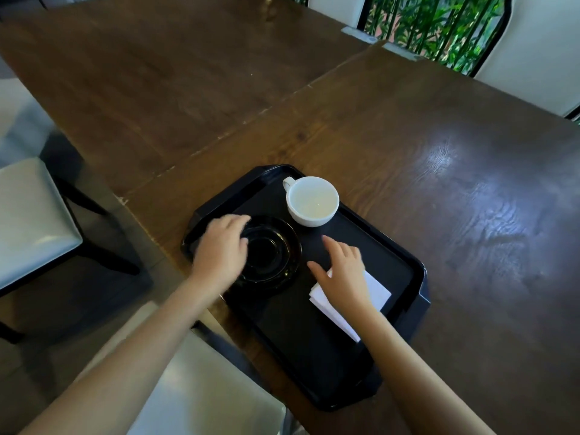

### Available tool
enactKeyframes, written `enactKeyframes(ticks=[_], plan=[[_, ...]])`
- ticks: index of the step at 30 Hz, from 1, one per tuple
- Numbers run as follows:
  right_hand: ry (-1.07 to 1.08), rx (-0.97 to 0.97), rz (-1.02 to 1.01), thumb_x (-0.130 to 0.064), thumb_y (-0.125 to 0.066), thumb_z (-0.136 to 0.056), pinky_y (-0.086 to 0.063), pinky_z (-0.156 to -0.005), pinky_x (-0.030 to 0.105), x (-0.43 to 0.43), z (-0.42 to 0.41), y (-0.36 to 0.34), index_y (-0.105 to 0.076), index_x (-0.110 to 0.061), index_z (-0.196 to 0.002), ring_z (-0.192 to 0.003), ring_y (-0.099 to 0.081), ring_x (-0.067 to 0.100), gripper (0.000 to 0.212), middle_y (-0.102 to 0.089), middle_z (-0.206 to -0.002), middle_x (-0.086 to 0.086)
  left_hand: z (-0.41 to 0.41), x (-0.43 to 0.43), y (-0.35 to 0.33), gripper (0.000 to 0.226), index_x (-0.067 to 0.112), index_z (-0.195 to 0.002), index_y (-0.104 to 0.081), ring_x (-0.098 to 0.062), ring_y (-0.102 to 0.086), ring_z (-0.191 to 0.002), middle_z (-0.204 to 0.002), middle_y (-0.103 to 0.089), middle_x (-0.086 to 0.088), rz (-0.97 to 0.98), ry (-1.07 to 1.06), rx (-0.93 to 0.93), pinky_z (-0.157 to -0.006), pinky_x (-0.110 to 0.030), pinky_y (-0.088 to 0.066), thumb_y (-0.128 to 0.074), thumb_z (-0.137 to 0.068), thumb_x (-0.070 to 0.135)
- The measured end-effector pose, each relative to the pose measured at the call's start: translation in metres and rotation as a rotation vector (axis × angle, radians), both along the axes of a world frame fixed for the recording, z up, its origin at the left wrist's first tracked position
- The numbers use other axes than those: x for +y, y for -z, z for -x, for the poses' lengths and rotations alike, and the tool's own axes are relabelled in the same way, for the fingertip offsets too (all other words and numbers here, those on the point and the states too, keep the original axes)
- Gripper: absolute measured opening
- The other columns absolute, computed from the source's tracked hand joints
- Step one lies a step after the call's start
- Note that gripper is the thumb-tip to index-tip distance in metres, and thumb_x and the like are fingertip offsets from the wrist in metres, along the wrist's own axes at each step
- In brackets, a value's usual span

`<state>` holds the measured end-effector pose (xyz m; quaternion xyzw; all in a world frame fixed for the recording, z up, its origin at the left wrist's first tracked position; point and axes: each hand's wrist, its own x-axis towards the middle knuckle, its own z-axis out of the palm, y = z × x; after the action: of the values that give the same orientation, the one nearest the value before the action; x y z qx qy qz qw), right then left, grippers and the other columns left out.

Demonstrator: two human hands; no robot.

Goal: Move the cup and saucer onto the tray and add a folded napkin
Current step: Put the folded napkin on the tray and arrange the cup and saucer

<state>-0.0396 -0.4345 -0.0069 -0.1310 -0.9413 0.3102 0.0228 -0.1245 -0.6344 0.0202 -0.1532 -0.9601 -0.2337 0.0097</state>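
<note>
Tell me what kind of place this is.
Probably a café or restaurant: a black plastic serving tray on a long dark wooden table, pale cushioned chairs alongside, and a black railing with greenery behind.

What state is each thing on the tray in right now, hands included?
Cup: upright on the tray, empty, off the saucer, handle pointing away.
Saucer: flat on the tray, nothing on it.
Napkin: folded, lying on the tray, partly under the right hand.
Tray: flat on the table.
Left hand: fingers on the saucer's left rim.
Right hand: open, fingers spread, over the napkin.
</note>
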Motion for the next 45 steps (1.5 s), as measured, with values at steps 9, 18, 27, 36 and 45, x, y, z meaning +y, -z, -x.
enactKeyframes(ticks=[9, 18, 27, 36, 45], plan=[[-0.084, -0.365, -0.275, -0.062, -0.058, -0.078, -0.013, -0.118, 0.035, 0.031, -0.065, 0.000, -0.006, -0.009, -0.148, -0.145, -0.007, 0.026, 0.102, -0.007, -0.159, 0.009, -0.112, 0.079, 0.048, 0.043, 0.012, -0.140, -0.036, -0.016, -0.024, -0.136, -0.148, -0.035, -0.005, -0.115, 0.252, -0.212, -0.108, -0.025, -0.026, -0.039, -0.096, 0.012], [-0.009, -0.323, -0.326, -0.067, -0.049, -0.080, -0.016, -0.116, 0.037, 0.014, -0.070, 0.002, -0.014, -0.008, -0.147, -0.144, -0.012, 0.027, 0.095, -0.009, -0.158, 0.012, -0.110, 0.078, 0.055, 0.042, 0.008, -0.137, -0.039, -0.017, -0.028, -0.135, -0.145, -0.039, -0.010, -0.096, 0.236, -0.181, -0.107, -0.021, -0.024, -0.037, -0.095, 0.004], [0.009, -0.246, -0.094, -0.056, -0.053, -0.086, -0.013, -0.117, 0.035, 0.036, -0.055, -0.015, -0.014, -0.012, -0.149, -0.146, -0.008, 0.023, 0.086, -0.012, -0.159, 0.007, -0.057, 0.065, 0.001, 0.044, 0.011, -0.133, -0.046, -0.021, -0.044, -0.126, -0.136, -0.051, -0.009, -0.371, 0.155, -0.041, -0.103, -0.023, -0.030, -0.050, -0.089, 0.004], [0.142, -0.190, 0.534, -0.030, -0.053, -0.094, -0.035, -0.105, 0.031, 0.044, 0.030, -0.020, -0.024, -0.020, -0.147, -0.137, -0.037, 0.018, 0.061, -0.034, -0.152, 0.002, 0.056, 0.069, 0.001, 0.057, 0.007, -0.140, -0.035, -0.023, -0.043, -0.130, -0.144, -0.042, -0.014, -0.605, -0.157, -0.609, -0.096, -0.023, -0.038, -0.030, -0.088, -0.015], [0.149, -0.095, 0.681, -0.012, -0.050, -0.093, -0.040, -0.092, 0.022, 0.029, 0.049, -0.010, -0.041, -0.027, -0.138, -0.108, -0.052, 0.003, 0.048, -0.055, -0.113, -0.019, 0.059, 0.078, 0.012, 0.052, 0.013, -0.123, -0.058, -0.010, -0.058, -0.100, -0.093, -0.062, 0.009, -0.649, -0.125, -0.604, -0.088, -0.024, -0.045, -0.036, -0.085, -0.015]])
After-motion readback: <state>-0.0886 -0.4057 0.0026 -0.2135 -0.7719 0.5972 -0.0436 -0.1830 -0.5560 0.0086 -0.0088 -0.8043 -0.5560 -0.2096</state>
